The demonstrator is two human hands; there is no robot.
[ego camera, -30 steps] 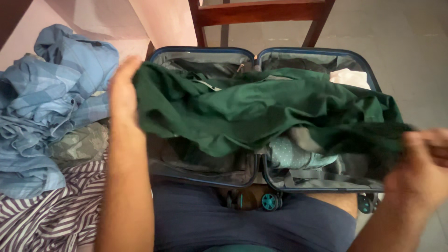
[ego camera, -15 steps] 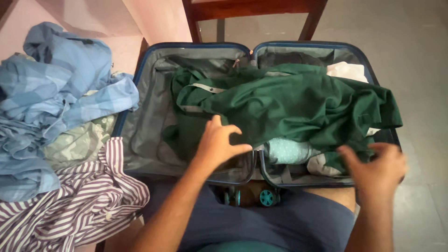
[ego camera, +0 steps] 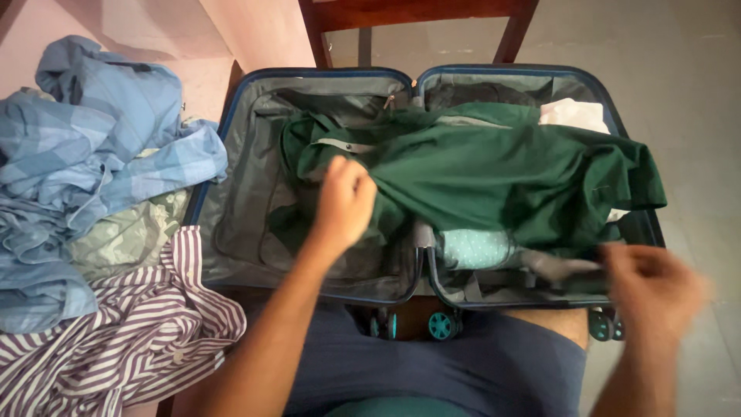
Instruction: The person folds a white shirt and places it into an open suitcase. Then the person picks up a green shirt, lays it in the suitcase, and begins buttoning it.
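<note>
- A blue suitcase (ego camera: 231, 116) is laid open in two halves on the floor, just in front of the person's lap.
- A green shirt (ego camera: 494, 174) is spread across both halves, mostly over the right half, with its collar end near the middle of the left half.
- The left hand (ego camera: 343, 201) is curled on the green shirt in the left half, and a bunch of the cloth seems to be gripped by its bent fingers.
- The right hand (ego camera: 656, 282) is seen at the suitcase's near right corner, blurred. It cannot be told whether anything is held by it.
- A pale dotted cloth (ego camera: 475, 247) is tucked under the green shirt in the right half.
- A white cloth (ego camera: 575, 114) is seen at the far right corner.
- A blue shirt (ego camera: 85, 147) and a striped shirt (ego camera: 116, 340) are piled beside the suitcase's left edge.
- A wooden chair (ego camera: 417, 15) is stood behind the suitcase's far edge.
</note>
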